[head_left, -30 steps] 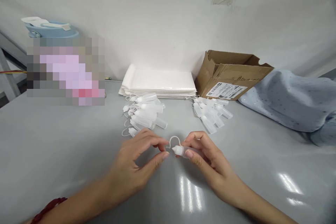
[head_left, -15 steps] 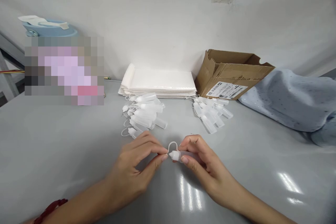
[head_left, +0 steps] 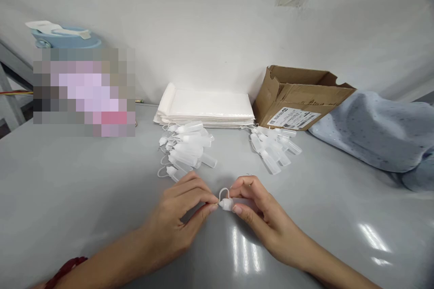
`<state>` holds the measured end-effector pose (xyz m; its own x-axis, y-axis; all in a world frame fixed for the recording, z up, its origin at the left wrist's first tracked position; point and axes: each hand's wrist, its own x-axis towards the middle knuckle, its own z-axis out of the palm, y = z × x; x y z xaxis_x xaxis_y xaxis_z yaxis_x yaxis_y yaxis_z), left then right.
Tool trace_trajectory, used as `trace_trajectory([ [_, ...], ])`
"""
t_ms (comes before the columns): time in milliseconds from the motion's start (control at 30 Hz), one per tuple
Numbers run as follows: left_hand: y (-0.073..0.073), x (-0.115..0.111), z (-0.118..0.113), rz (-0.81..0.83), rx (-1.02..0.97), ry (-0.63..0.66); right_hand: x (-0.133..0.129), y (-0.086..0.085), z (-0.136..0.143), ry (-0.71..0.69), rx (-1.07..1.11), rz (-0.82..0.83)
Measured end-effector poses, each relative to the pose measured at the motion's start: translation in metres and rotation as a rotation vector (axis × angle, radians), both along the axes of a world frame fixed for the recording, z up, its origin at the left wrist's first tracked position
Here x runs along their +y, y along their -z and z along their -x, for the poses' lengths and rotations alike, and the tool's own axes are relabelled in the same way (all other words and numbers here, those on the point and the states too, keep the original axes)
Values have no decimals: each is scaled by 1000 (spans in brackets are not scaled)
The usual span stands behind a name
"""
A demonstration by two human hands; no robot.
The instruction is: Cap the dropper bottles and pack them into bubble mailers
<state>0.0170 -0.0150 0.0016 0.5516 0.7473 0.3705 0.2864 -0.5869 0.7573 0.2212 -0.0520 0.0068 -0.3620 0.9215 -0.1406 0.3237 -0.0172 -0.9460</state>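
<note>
Gray tabletop [head_left: 111, 167] bearing bottles [head_left: 271, 156], envelopes [head_left: 210, 104], box [head_left: 301, 99].

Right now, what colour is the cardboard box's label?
The label is white with dark print, head view.

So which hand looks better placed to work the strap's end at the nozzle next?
Left, I'd judge: the left hand appears to pinch the strap at its end, right by the nozzle, while the right hand is busy holding the bottle.
</note>
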Motion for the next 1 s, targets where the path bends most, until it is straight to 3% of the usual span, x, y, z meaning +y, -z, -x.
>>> trace_trajectory([
  [67,-4,5,5,-56,10,3,2,0,-3,-13,-26,-62],
  [133,-10,12,13,-111,25,-96,6,1,-8,2,-126,-214],
  [267,-18,31,38,-102,60,-606,20,7,-23,103,-478,-669],
  [333,-16,42,48,-98,43,-760,27,10,-30,120,-625,-808],
  [400,-12,51,55,-61,14,-793,33,13,-36,117,-732,-856],
  [567,-6,62,57,-10,52,-718,39,17,-42,129,-877,-823],
  [733,-11,59,53,7,25,-732,41,20,-47,172,-928,-799],
  [867,-11,57,49,-61,-27,-792,44,25,-52,225,-932,-802],
  [1000,-10,53,46,-103,-29,-769,47,30,-55,261,-940,-794],
])
